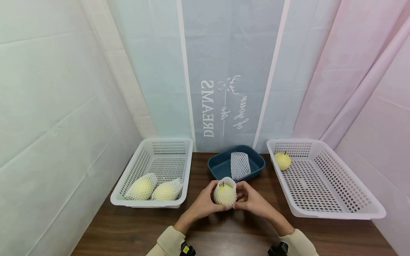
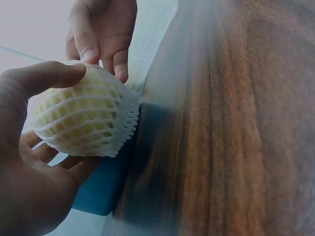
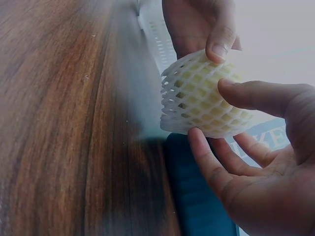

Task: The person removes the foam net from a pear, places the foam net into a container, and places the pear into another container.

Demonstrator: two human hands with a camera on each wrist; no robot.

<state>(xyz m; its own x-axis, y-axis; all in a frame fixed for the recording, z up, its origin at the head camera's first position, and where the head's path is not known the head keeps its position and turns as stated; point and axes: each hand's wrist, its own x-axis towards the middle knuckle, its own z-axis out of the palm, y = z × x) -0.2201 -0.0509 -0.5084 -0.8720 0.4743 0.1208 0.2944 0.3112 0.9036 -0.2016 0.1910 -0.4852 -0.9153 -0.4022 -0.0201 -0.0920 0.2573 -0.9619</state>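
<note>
A yellow pear [image 1: 226,194] in a white foam net sleeve [image 2: 93,118] is held between both hands above the table, stem showing through the sleeve's open end. My left hand [image 1: 205,201] grips it from the left, thumb across one side and fingers curled under the other in the left wrist view. From the right, my right hand [image 1: 252,201] holds it with thumb and fingertips on the net, as the right wrist view shows. Just beyond the hands, a dark blue tray [image 1: 216,164] contains another foam net sleeve [image 1: 240,165], lying flat.
At the left, a white basket [image 1: 128,202] contains two netted pears [image 1: 141,187]. A larger white basket [image 1: 336,214] at the right has one bare pear [image 1: 283,161] in its far left corner. Brown wooden table [image 1: 230,234] lies beneath, with hanging cloth [image 1: 160,71] behind.
</note>
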